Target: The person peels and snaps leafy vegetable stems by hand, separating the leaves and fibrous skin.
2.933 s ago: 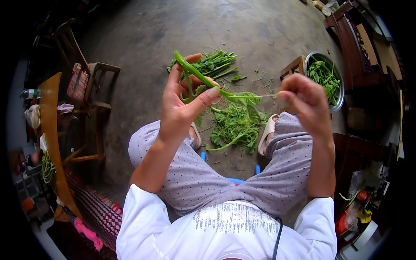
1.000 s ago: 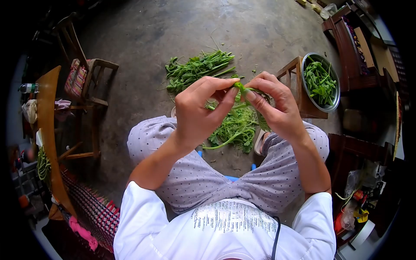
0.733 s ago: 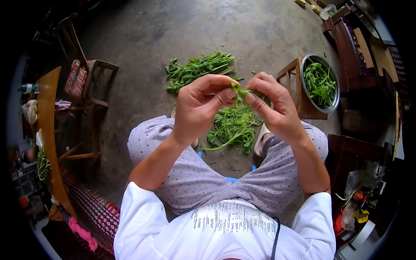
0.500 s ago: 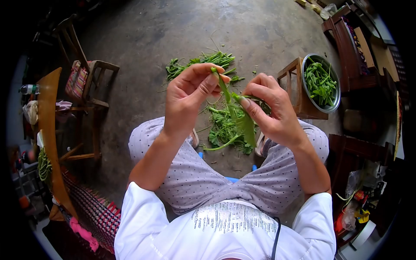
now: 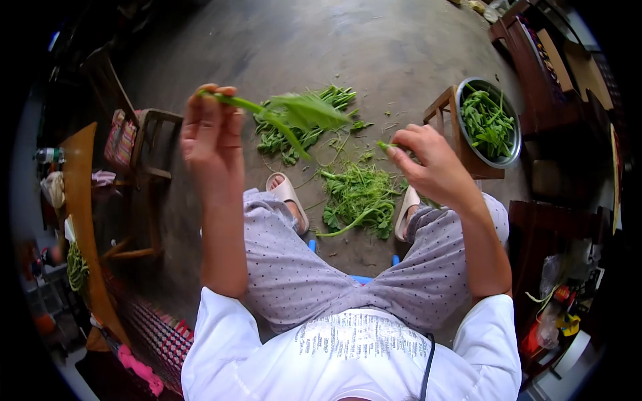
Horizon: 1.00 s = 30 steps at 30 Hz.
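Note:
Raised at the left, my left hand point(image 5: 212, 137) pinches the end of a green leafy stem point(image 5: 257, 109), whose leaf, blurred by motion, points right. My right hand point(image 5: 431, 164) is closed on a piece of green stem point(image 5: 383, 145); its cut end sticks out past the thumb and the rest is mostly hidden by the fingers. Between my feet lies a tangled heap of tendrils and leaves point(image 5: 361, 197). Farther off, partly behind the raised leaf, a pile of leafy stems point(image 5: 338, 98) rests on the floor.
At the right, a metal basin point(image 5: 517, 144) holding picked greens stands on a wooden stool point(image 5: 473, 160). A wooden chair point(image 5: 152, 127) and a table edge point(image 5: 83, 174) are on the left. Dark wooden furniture point(image 5: 535, 100) lines the right. Bits of greens dot the concrete floor point(image 5: 394, 40).
My left hand has swung left, away from my right hand, carrying the leafy stem. My right hand has shifted slightly right and down, still closed on a stem piece.

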Each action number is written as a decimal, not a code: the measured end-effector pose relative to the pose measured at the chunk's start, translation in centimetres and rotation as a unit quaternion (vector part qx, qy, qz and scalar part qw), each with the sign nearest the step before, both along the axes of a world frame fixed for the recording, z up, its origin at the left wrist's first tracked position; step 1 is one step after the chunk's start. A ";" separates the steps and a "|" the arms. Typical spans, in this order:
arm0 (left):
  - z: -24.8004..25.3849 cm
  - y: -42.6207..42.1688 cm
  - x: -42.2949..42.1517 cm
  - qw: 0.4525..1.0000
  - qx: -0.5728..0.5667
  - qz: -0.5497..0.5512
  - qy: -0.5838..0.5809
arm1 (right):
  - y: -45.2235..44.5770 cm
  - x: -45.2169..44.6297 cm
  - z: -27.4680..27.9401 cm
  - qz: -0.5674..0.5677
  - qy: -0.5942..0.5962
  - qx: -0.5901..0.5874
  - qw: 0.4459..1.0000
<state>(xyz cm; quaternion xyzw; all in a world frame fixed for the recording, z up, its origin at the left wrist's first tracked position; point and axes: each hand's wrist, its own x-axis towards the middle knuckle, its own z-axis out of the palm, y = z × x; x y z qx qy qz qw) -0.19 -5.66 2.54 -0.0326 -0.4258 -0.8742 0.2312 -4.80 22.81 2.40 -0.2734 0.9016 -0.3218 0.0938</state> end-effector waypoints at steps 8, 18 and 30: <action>7.4 12.0 -8.0 0.982 -0.176 0.039 0.055 | 1.5 1.8 -1.9 0.021 -0.021 -0.006 1.000; 2.5 27.9 -19.0 0.941 -0.231 -0.219 -0.116 | 5.1 1.6 -1.3 -0.043 -0.020 -0.042 0.998; -4.9 14.3 -6.2 0.871 -0.307 -0.354 -0.144 | 5.4 0.0 -0.7 -0.171 -0.047 -0.206 0.962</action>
